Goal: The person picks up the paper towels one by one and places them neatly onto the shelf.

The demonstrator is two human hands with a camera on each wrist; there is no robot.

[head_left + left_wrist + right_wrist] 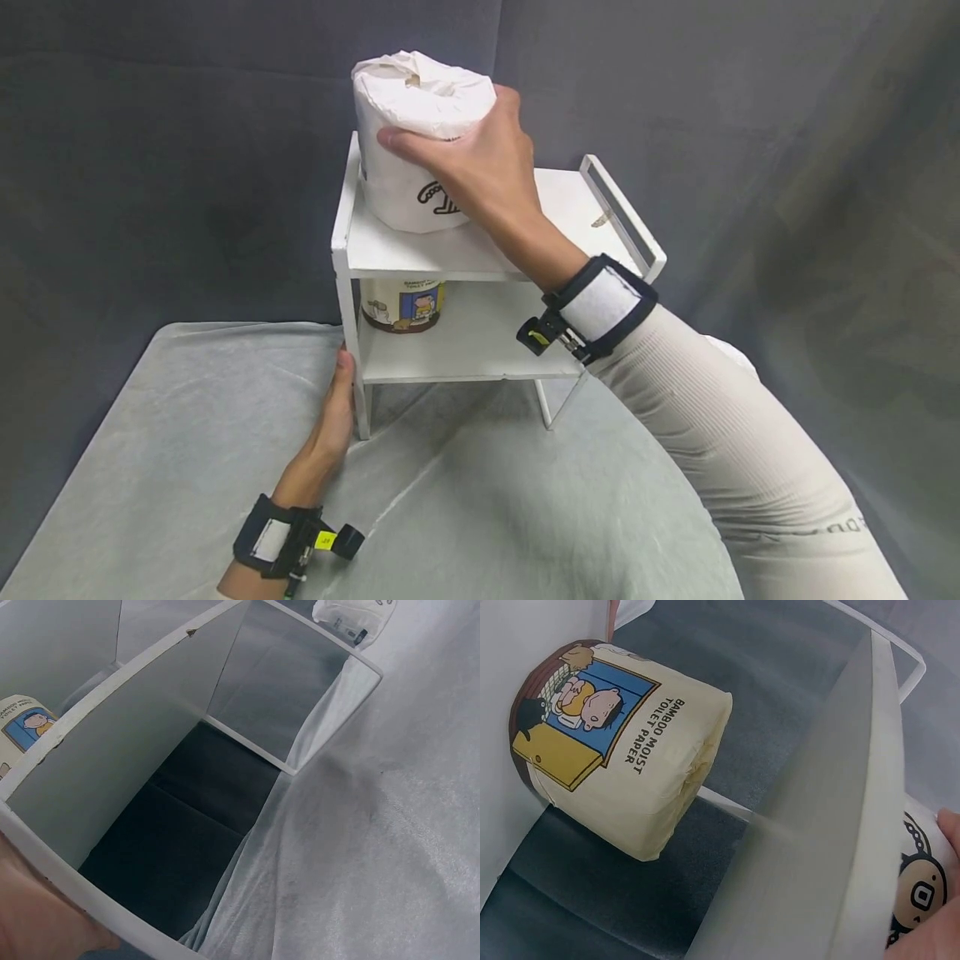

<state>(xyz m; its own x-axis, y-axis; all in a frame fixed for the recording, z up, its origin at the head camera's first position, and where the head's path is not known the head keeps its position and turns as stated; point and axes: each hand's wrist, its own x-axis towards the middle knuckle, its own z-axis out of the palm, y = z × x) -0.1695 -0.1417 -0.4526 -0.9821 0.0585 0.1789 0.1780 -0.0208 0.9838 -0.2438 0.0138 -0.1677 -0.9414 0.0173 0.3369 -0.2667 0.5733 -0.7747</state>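
On the left of the rack's top shelf, my right hand (491,162) grips a white paper-wrapped toilet roll (401,179), thumb across its near side and fingers around the far right side. A black cartoon print shows on the wrapper. My left hand (333,417) rests against the outer side of the white two-tier rack (480,333), by its front left leg, with the thumb pointing up; its other fingers are largely hidden. Below, on the lower shelf's left, stands a cream toilet roll (622,742) with a cartoon picture and the words "bamboo moist toilet paper".
The rack stands on a grey cloth-covered table (225,417) before a dark grey curtain (187,167). A raised side rail (622,217) edges the top shelf on the right. Beyond the rack's right leg lies a white wrapped item (352,619), mostly behind my right sleeve in the head view.
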